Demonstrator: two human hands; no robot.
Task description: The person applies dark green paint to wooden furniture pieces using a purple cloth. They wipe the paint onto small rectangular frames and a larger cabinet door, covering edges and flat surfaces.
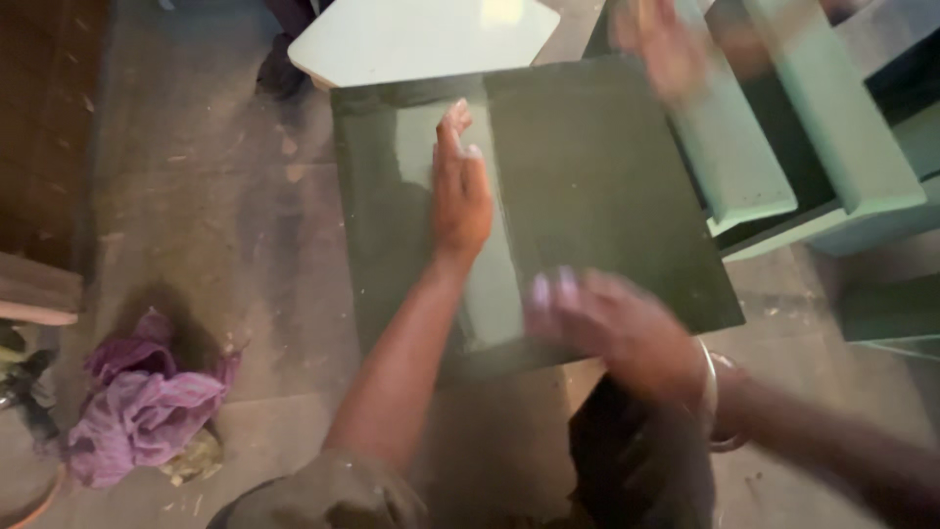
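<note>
The left hand [460,191] lies flat, fingers together and stretched out, palm down on a dark green glossy panel [607,186] near its middle, holding nothing. The right hand [607,318] is blurred over the panel's near edge, fingers spread apart and open, a metal bangle [710,392] on its wrist; whether it touches the panel I cannot tell. A third hand [671,44], belonging to another person, shows blurred above the panel's far right corner; its state cannot be made out

The panel is square, lies level and slightly turned, and its sheen mirrors the pale shapes above it. What carries it is mostly hidden; a light block [578,377] shows just under the near edge. Beyond its far edge rests a pale mint board [421,39] with cut corners, its near edge just beside the panel. To the right stand mint-green furniture parts [783,127], long slats tilted toward the panel's right edge, with dark gaps between them

The floor [215,225] is grey concrete, dusty, strewn with chips and shavings. On it to the left, well apart from the panel, lies a crumpled purple cloth [147,397]. At the far left edge sits the end of a wooden plank [34,294], with a dark brown wooden surface [44,118] behind. The left side of the panel faces open floor; the right side is crowded by the slats
</note>
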